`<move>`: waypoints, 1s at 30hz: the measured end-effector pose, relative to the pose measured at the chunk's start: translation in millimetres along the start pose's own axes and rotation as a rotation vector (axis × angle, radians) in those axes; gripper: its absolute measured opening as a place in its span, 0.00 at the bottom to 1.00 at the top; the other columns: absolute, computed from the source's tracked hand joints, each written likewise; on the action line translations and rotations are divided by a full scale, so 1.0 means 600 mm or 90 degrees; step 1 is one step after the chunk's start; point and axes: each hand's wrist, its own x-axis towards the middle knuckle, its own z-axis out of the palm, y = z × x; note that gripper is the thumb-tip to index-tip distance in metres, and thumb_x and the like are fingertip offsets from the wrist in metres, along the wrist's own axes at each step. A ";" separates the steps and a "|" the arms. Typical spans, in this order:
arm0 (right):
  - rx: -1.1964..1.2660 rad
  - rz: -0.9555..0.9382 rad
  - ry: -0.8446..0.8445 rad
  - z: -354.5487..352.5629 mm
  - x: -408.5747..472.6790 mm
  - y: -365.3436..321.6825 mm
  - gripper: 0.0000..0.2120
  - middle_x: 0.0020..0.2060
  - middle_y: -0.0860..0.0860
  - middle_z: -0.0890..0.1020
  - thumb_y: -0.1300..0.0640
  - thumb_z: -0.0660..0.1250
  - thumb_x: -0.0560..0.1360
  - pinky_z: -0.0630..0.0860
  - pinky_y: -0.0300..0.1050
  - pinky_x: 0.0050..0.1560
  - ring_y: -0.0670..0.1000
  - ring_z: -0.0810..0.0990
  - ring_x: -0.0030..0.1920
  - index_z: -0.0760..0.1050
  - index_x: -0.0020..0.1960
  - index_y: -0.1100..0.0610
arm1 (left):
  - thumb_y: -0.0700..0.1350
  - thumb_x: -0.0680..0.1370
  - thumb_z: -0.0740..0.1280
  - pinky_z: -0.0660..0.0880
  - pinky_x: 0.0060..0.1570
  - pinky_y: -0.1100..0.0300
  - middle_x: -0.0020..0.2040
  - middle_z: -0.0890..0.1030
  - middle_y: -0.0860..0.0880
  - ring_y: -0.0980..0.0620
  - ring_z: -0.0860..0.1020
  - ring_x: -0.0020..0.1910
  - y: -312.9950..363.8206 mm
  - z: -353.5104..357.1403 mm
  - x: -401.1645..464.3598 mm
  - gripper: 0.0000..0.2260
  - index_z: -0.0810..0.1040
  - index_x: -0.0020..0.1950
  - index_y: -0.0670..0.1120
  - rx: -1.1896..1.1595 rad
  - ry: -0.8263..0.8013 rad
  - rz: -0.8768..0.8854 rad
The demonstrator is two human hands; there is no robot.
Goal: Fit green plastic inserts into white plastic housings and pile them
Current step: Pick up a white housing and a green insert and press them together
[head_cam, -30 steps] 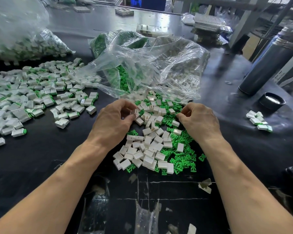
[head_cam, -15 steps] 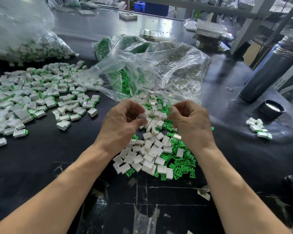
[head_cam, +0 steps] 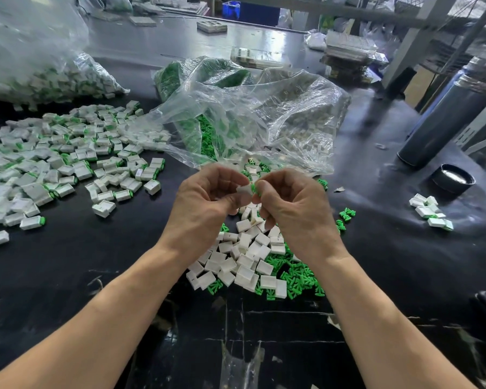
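Above the table's near-middle heap: white housing pinched in left hand, green insert pinched in right hand. Insert just right of housing's open end, touching, axes roughly in line.

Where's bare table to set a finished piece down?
Bare black tabletop lies between the left spread of assembled white-and-green pieces and the central heap of loose white housings and green inserts. Another bare strip separates that heap from the small right cluster. Crowded around the clear plastic bags.
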 end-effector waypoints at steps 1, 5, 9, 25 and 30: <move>-0.012 -0.005 -0.002 0.000 -0.002 0.000 0.03 0.38 0.52 0.85 0.54 0.70 0.79 0.78 0.44 0.31 0.47 0.80 0.32 0.81 0.48 0.52 | 0.34 0.75 0.74 0.80 0.49 0.38 0.47 0.84 0.41 0.43 0.82 0.46 0.001 0.000 -0.001 0.08 0.82 0.51 0.43 -0.004 -0.001 -0.002; -0.018 -0.011 -0.003 -0.001 -0.005 -0.004 0.02 0.38 0.51 0.85 0.56 0.71 0.80 0.78 0.43 0.31 0.46 0.80 0.32 0.82 0.48 0.51 | 0.33 0.75 0.74 0.80 0.50 0.38 0.48 0.84 0.39 0.42 0.82 0.46 0.003 -0.001 -0.002 0.08 0.82 0.52 0.41 -0.012 -0.001 -0.007; 0.052 -0.006 -0.027 -0.002 -0.004 -0.012 0.02 0.37 0.50 0.86 0.59 0.73 0.79 0.81 0.45 0.33 0.49 0.81 0.33 0.83 0.51 0.54 | 0.32 0.75 0.74 0.82 0.44 0.45 0.48 0.84 0.38 0.41 0.81 0.44 0.003 -0.003 -0.001 0.08 0.82 0.52 0.41 -0.016 0.015 -0.007; 0.087 0.035 -0.023 0.000 -0.006 -0.011 0.05 0.38 0.52 0.86 0.64 0.72 0.79 0.82 0.45 0.36 0.49 0.82 0.35 0.83 0.49 0.55 | 0.33 0.75 0.73 0.82 0.43 0.61 0.42 0.85 0.47 0.51 0.82 0.39 0.010 -0.002 0.000 0.07 0.83 0.50 0.43 -0.093 0.021 -0.031; 0.022 0.008 -0.009 0.007 -0.010 -0.009 0.07 0.37 0.49 0.86 0.63 0.71 0.79 0.80 0.42 0.34 0.46 0.82 0.34 0.83 0.47 0.52 | 0.36 0.74 0.75 0.83 0.40 0.58 0.40 0.85 0.45 0.50 0.81 0.37 0.005 -0.004 0.001 0.04 0.84 0.47 0.43 -0.067 0.025 -0.055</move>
